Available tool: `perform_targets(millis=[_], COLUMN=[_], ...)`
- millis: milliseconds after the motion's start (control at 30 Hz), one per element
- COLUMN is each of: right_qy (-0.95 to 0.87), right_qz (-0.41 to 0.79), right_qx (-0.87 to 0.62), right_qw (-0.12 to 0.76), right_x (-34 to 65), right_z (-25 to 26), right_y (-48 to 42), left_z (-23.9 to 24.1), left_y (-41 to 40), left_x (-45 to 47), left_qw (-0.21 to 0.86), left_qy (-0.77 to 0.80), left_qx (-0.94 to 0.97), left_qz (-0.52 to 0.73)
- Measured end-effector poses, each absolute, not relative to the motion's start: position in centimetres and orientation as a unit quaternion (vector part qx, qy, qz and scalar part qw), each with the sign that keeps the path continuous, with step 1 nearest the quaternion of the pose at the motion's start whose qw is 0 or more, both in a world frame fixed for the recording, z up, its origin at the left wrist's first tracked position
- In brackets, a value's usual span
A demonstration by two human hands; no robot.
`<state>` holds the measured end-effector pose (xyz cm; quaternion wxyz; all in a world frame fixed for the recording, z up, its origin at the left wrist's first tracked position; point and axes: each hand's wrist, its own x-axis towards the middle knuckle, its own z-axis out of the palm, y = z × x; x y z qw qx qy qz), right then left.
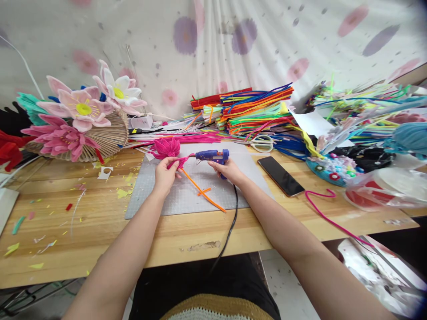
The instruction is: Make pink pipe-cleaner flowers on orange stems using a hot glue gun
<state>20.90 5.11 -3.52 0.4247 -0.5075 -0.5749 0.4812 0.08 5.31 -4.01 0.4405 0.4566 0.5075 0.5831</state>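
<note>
In my right hand (227, 170) is a blue hot glue gun (211, 155), its nozzle pointing left and its black cord (232, 222) hanging over the table edge. My left hand (167, 173) pinches a magenta pipe-cleaner piece (183, 162), whose end lies at the nozzle tip. Right behind that hand rests a magenta pipe-cleaner flower (167, 147). An orange pipe cleaner (203, 191) runs from under the left fingers across the grey cutting mat (147, 195). A short orange offcut (204, 191) lies beside it.
A phone (280, 176) and scissors (262, 143) lie right of the mat. Bundled pipe cleaners (255, 109) are stacked behind it. Finished flowers (83, 109) with a fan stand at left. A bent magenta pipe cleaner (330, 218) reaches over the front edge. Scraps (123, 193) litter the left side.
</note>
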Motion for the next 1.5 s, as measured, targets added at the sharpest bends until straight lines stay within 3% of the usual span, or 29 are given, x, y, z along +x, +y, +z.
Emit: perform_targets(millis=[1500], right_qy=[-0.576], right_qz=[0.489], right_qx=[-0.496], right_qw=[0.427], right_x=[20.74], right_z=[-3.05], right_y=[4.79], left_z=[-4.05], left_y=[5.34], left_x=[0.25], left_qw=[0.443], left_qy=[0.508], left_qx=[0.447], left_qz=[0.588])
